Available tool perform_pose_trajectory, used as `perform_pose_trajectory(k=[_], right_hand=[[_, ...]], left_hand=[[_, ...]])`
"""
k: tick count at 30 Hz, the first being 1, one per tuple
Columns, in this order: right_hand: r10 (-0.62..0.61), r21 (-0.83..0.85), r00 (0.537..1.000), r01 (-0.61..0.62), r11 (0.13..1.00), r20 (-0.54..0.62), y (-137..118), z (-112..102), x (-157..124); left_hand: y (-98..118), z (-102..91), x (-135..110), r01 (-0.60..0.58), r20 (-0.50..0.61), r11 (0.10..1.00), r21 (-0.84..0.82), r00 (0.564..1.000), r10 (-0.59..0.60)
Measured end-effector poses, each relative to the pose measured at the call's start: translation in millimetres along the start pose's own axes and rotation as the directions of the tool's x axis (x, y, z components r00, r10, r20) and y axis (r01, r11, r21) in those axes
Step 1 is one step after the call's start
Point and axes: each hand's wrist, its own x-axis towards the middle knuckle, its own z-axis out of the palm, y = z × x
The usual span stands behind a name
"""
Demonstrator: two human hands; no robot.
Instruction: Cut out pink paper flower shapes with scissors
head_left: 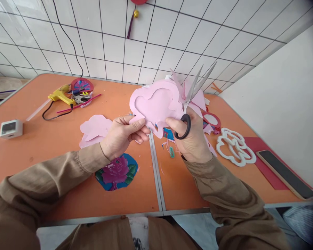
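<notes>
My left hand [122, 133] pinches the lower left edge of a pink paper cut-out [156, 102] held up above the orange table [41, 146]. My right hand [193, 137] grips black-handled scissors [191, 100], whose silver blades stand parted and point up and to the right, beside the sheet's right edge. The pink sheet has a cloud-like outline with a raised inner line. Under my left wrist lies a blue piece with a magenta flower [117, 172].
More pink cut-outs [95, 128] lie left of my hands. A yellow glue gun [59, 95] with a black cord, a round red fan and keys sit at the back left, a white box [10, 128] at the left. A white frame cut-out [234, 146], red paper and a dark board [285, 173] lie right.
</notes>
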Motion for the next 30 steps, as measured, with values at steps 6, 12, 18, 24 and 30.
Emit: perform_pose_trajectory(k=[6, 12, 18, 24, 30], right_hand=[[0.012, 0.002, 1.0, -0.012, 1.0, 0.007, 2.1, -1.1, 0.1], [0.023, 0.002, 1.0, -0.023, 1.0, -0.016, 0.6, 1.9, -0.4], [0.026, -0.011, 0.999, -0.026, 1.0, -0.025, -2.6, 4.6, -0.6], [0.044, -0.02, 0.998, -0.045, 0.999, -0.039, -0.9, 3.9, -1.6], [0.046, -0.034, 0.999, -0.047, 0.998, -0.03, 0.5, 3.3, -2.3]], left_hand=[[1.0, 0.9, -1.5, -0.004, -0.022, 1.0, 0.03, 1.0, 0.005], [-0.2, -0.7, -2.0, 0.024, 0.012, 0.999, 0.039, 1.0, -0.025], [-1.6, 1.9, -3.0, 0.096, 0.06, 0.992, 0.083, 0.993, -0.101], [-3.1, 4.8, -3.8, 0.119, 0.024, 0.988, 0.097, 0.992, -0.122], [-3.3, 4.0, -3.2, 0.128, 0.018, 0.986, 0.105, 0.991, -0.13]])
